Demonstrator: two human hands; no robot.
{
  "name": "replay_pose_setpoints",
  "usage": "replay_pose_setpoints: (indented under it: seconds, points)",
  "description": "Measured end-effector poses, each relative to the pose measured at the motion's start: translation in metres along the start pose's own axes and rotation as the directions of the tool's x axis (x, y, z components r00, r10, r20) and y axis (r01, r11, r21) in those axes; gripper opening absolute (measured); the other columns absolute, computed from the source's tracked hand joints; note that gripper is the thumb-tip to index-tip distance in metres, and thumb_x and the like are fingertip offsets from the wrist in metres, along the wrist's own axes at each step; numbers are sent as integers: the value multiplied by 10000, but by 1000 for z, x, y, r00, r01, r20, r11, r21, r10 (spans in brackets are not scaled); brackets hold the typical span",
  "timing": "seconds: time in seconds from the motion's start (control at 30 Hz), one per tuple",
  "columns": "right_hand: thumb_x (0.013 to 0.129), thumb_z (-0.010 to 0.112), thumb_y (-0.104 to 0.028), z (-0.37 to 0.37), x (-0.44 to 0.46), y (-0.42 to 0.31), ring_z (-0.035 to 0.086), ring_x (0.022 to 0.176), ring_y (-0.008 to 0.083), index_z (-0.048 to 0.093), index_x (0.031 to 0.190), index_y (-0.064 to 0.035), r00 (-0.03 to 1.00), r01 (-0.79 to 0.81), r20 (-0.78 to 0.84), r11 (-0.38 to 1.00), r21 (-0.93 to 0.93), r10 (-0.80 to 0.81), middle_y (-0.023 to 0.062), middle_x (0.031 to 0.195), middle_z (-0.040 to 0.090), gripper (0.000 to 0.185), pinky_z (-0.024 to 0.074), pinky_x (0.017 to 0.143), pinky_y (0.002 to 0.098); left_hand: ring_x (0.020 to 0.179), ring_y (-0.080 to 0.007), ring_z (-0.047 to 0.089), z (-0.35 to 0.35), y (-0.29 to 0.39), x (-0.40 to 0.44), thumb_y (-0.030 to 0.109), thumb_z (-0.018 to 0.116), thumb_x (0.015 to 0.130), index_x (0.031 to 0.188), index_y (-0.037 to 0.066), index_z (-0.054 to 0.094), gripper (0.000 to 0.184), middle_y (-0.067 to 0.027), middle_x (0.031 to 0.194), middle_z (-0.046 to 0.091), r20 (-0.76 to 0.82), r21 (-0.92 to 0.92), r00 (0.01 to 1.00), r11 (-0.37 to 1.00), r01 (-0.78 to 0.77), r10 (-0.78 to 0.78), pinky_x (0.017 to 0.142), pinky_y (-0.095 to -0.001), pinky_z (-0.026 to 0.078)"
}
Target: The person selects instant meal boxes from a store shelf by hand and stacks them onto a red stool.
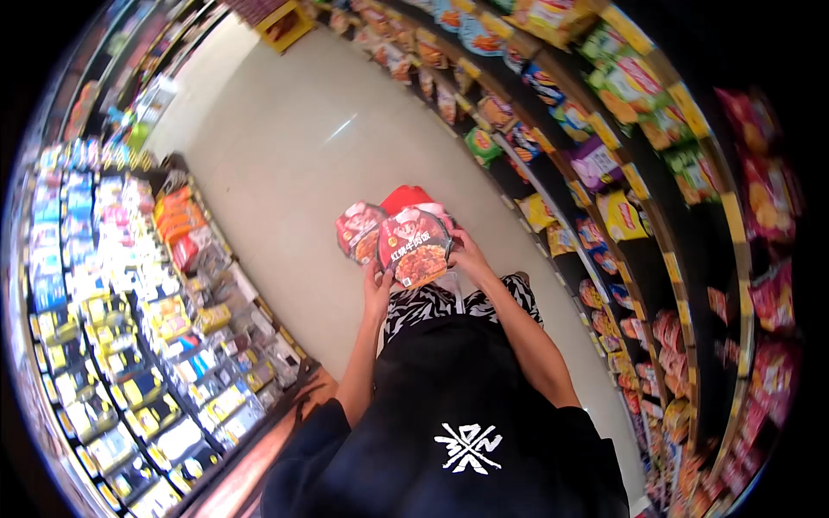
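In front of my body I hold a packaged beef rice bowl, its red and black lid with a food picture facing up. My left hand grips its lower left edge, fingers partly hidden underneath. On the right edge, my right hand is closed with the thumb near the rim. A second similar rice bowl shows to the left, partly covered by the front one. Behind them is a plain red package, mostly hidden. What supports these two cannot be made out.
Shelves of bagged snacks curve along the right side. To the left stands a brightly lit display of small hanging packs, with orange and red packages on its aisle side. Pale floor runs ahead toward a yellow-edged stand.
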State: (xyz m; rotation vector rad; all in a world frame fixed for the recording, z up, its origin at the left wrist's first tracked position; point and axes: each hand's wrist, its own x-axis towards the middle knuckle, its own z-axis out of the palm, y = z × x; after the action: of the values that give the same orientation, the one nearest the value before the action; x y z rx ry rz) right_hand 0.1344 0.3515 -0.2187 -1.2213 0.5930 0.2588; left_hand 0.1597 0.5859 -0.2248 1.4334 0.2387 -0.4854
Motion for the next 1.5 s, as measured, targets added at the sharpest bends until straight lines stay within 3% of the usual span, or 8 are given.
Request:
replay_pose_setpoints:
  seconds: [0.13, 0.33, 0.53, 0.7, 0.87, 1.2, 1.37, 1.5]
  points:
    - [689, 507, 83, -39, -36, -7, 378, 1204, 232, 409, 1199, -64, 986, 168, -40, 967, 190, -163, 126, 1259, 432, 539, 300, 1012, 360, 1056, -190, 524, 42, 13, 4, 52, 526, 891, 1295, 7, 363, 438, -132, 1195, 492, 174, 47, 985, 999, -4, -5, 887, -306, 449]
    - [765, 592, -27, -95, -97, -16, 347, 1230, 222, 263, 1294, -61, 926, 362, -283, 795, 487, -249, 136, 1304, 383, 624, 288, 1020, 354, 1042, -156, 521, 141, 43, 16, 29, 546, 881, 1200, 1, 422, 343, -78, 1147, 518, 437, 39, 899, 998, -41, 20, 897, -279, 432]
    - [782, 633, -118, -152, -178, -48, 300, 1271, 247, 158, 1386, -65, 678, 672, -559, 711, 207, -478, 141, 1379, 294, 770, 220, 1067, 381, 1123, -157, 448, 260, 60, -5, 18, 560, 871, 1233, 28, 405, 395, -93, 1199, 486, 691, 46, 712, 975, -219, 127, 968, -285, 345]
    - [718, 701, -99, -197, -249, -72, 211, 1330, 251, -9, 1443, -112, 508, 762, -605, 648, -17, -613, 128, 1450, 187, 1015, 150, 1094, 375, 1131, -141, 438, 355, 60, -44, 41, 529, 896, 1245, 73, 379, 381, -64, 1239, 445, 830, -112, 558, 986, 123, 24, 958, -306, 366]
    - [595, 826, -108, -245, -304, -81, 288, 1292, 257, -199, 1405, -129, 404, 651, -659, 706, -279, -634, 185, 1429, 195, 1306, 227, 1075, 377, 1119, -138, 449, 440, 75, -100, 91, 504, 923, 1228, 120, 366, 335, -32, 1225, 440, 917, -87, 398, 973, 215, -6, 901, -325, 424]
    - [668, 738, 35, -349, -377, -111, 441, 1134, 212, -108, 1426, -95, -7, 500, -802, 692, -521, -598, 163, 1322, 335, 1144, 377, 969, 321, 1114, -145, 463, 599, 68, -175, 196, 482, 948, 1238, 128, 377, 316, -40, 1197, 454, 984, -45, 178, 956, 291, -8, 899, -363, 441]
    - [701, 703, 53, -402, -396, -114, 433, 1119, 206, -117, 1425, -98, -45, 564, -819, 663, -493, -572, 154, 1304, 338, 1104, 357, 976, 311, 1145, -175, 447, 662, 54, -195, 166, 499, 932, 1217, 146, 395, 304, -38, 1220, 462, 987, -45, 162, 929, 366, -16, 964, -442, 380]
    - [708, 736, 3, -447, -403, -120, 426, 1126, 203, 86, 1380, -15, -85, 379, -784, 708, -596, -615, 160, 1300, 353, 935, 366, 954, 313, 1162, -191, 438, 700, 33, -199, 120, 488, 922, 1243, 81, 391, 338, -56, 1230, 461, 964, 31, 240, 947, 320, -112, 966, -449, 387]
